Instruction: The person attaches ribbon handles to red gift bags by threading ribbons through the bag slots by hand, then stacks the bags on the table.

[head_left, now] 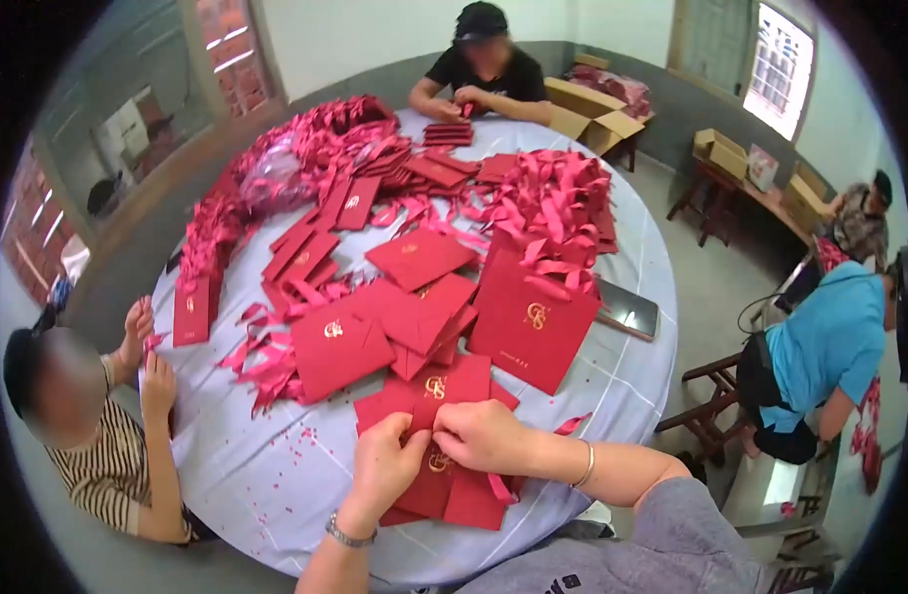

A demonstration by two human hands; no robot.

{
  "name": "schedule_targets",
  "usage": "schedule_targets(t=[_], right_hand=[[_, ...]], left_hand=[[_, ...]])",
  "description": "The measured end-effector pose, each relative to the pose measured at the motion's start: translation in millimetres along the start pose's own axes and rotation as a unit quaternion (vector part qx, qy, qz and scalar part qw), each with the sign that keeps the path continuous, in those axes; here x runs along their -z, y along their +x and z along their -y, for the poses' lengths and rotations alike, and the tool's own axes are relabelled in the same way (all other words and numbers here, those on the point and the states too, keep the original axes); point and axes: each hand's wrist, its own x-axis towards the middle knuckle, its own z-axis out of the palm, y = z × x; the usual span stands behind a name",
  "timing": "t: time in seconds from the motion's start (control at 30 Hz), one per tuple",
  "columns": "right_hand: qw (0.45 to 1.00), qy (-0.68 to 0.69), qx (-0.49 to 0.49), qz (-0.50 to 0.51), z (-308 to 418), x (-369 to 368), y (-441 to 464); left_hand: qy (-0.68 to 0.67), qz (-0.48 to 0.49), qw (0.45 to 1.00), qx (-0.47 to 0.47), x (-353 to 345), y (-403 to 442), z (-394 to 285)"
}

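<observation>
Low on the table, my left hand [385,465] and my right hand [482,436] meet with fingertips pinched together. They close on the edge of a red paper gift bag [436,490] with a gold logo; the exact spot they grip is hidden by the fingers. Another red bag [459,376] lies flat just beyond my fingers, its gold logo showing. More flat bags are layered under my hands. A pink ribbon end [501,488] sticks out below my right wrist.
A larger red bag [533,322] and a phone [627,310] lie to the right. Heaps of ribboned bags [553,198] cover the far side of the round table [325,495]. Co-workers sit at left and at the back; others are at right, near wooden stools [706,406].
</observation>
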Motion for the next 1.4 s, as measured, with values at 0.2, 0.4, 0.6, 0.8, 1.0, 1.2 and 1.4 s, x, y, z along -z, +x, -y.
schedule_targets(t=[0.2, 0.4, 0.6, 0.8, 1.0, 1.2, 1.4], right_hand=[[1.0, -0.015, -0.014, 0.016, -1, -2, -1], [1.0, -0.009, 0.006, 0.019, -3, 0, -1], [1.0, 0.004, 0.006, 0.015, 0, 1, -2], [1.0, 0.015, 0.008, 0.019, -1, -1, -2], [1.0, 0.007, 0.006, 0.018, 0, 1, 0], [1.0, 0.02, 0.008, 0.018, -2, -1, -2], [0.999, 0.005, -0.01, 0.038, 0, 3, -1]], left_hand=[[-0.002, -0.007, 1.0, -0.001, -3, -4, 7], [0.024, 0.002, 1.0, 0.0, 0, -4, 4], [0.007, 0.0, 1.0, 0.009, 5, -4, -11], [0.026, 0.057, 0.995, 0.076, 8, -3, -9], [0.015, 0.03, 0.998, 0.051, -1, -7, 6], [0.009, 0.032, 0.999, 0.041, 3, -5, 2], [0.015, 0.015, 1.0, 0.002, 3, -4, 2]])
